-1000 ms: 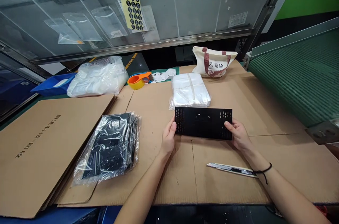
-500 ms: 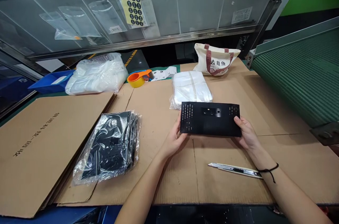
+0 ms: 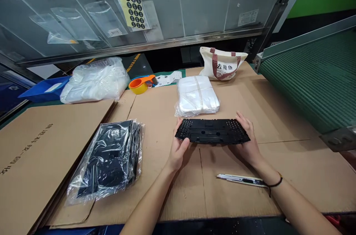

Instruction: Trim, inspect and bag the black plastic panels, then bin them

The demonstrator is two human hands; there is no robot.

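Between my two hands is a black plastic panel (image 3: 213,131) with rows of small slots near both ends; its ribbed side faces up toward me. My left hand (image 3: 179,148) grips the left end, thumb along the near edge. Around the right end my right hand (image 3: 247,138) is closed, its fingers partly behind the panel. A utility knife (image 3: 240,179) lies on the cardboard below, close to my right wrist. Beyond the panel sits a banded stack of clear plastic bags (image 3: 197,96). To the left lie several bagged black panels (image 3: 111,159) in a pile.
Flattened cartons (image 3: 41,146) are stacked at the left. Along the back are a blue tray (image 3: 46,90), a large plastic-wrapped bundle (image 3: 96,81), a tape dispenser (image 3: 140,84) and a cloth bag (image 3: 222,62). A green conveyor belt (image 3: 314,75) runs at the right.
The panel has been turned over in my hands, from its smooth face to its ribbed side, and sits slightly lower and further left. The view has shifted a little.
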